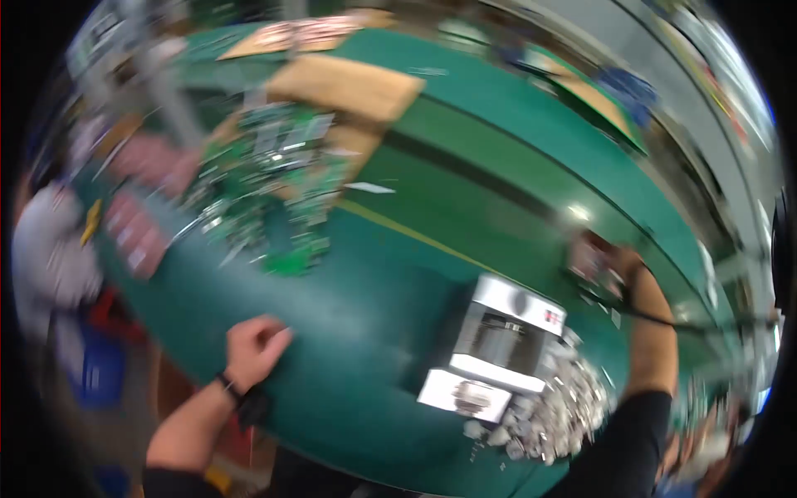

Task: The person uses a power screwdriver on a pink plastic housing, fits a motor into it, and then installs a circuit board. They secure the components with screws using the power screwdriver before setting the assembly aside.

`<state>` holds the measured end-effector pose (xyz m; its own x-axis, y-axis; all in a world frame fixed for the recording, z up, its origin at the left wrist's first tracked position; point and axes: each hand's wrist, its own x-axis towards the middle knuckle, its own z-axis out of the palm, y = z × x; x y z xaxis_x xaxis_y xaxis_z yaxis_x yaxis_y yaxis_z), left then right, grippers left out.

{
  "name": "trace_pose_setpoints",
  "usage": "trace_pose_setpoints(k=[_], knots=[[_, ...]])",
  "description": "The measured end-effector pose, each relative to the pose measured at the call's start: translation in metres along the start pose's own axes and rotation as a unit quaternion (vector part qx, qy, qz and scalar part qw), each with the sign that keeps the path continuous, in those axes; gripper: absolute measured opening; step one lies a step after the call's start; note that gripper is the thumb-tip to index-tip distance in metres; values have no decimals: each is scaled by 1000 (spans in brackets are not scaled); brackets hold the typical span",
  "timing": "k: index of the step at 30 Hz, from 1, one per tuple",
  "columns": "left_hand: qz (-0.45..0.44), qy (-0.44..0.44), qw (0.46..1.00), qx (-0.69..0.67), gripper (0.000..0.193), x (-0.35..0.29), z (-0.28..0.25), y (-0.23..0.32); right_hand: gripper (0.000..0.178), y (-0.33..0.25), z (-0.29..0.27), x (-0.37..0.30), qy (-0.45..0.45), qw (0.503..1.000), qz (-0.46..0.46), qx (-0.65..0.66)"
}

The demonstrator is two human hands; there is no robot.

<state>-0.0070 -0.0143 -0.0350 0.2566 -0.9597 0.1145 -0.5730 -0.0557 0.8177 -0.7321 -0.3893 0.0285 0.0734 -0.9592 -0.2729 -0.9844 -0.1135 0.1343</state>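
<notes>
My left hand (256, 353), with a dark band at the wrist, is over the green table (332, 307) near its front edge. Its fingers are curled in toward the thumb, and nothing shows in them. On the right, my right hand (628, 267) reaches out over the table to a dark reddish box-like thing (588, 256). Blur hides its fingers, so whether it grips or only touches that thing is unclear. Between my arms stands a white and black machine (500, 336). A heap of small whitish and metallic pieces (558, 407) lies beside it, close to my right forearm.
Green circuit boards (290, 166) pile up at the left, partly on brown cardboard (349, 87). Pinkish packs (133, 232) line the left edge. A dark cable (697, 325) runs by my right wrist. Another person (54, 245) is at the far left, above a blue bin (101, 365).
</notes>
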Motion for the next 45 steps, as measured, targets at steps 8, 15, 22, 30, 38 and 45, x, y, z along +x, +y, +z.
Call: trace_pose_setpoints(k=[8, 15, 22, 30, 38, 45], knots=[[22, 37, 999, 8, 23, -13, -3, -8, 43, 9, -22, -22, 62, 995, 65, -40], [-62, 16, 995, -76, 30, 24, -72, -26, 11, 26, -11, -185, 194, 978, -71, -13], [25, 338, 919, 203, 30, 97, -285, -151, 17, -198, -28, -456, 305, 943, -11, 131], [-46, 171, 898, 403, 28, 119, -328, -202, 18, -394, 98, -533, 189, 933, -114, 285], [-74, 184, 937, 287, 28, 78, -314, -176, 20, -467, 91, -518, 111, 925, -131, 338], [39, 100, 960, 257, 38, -3, -227, -90, 26, -529, 82, -469, 202, 873, -175, 407]])
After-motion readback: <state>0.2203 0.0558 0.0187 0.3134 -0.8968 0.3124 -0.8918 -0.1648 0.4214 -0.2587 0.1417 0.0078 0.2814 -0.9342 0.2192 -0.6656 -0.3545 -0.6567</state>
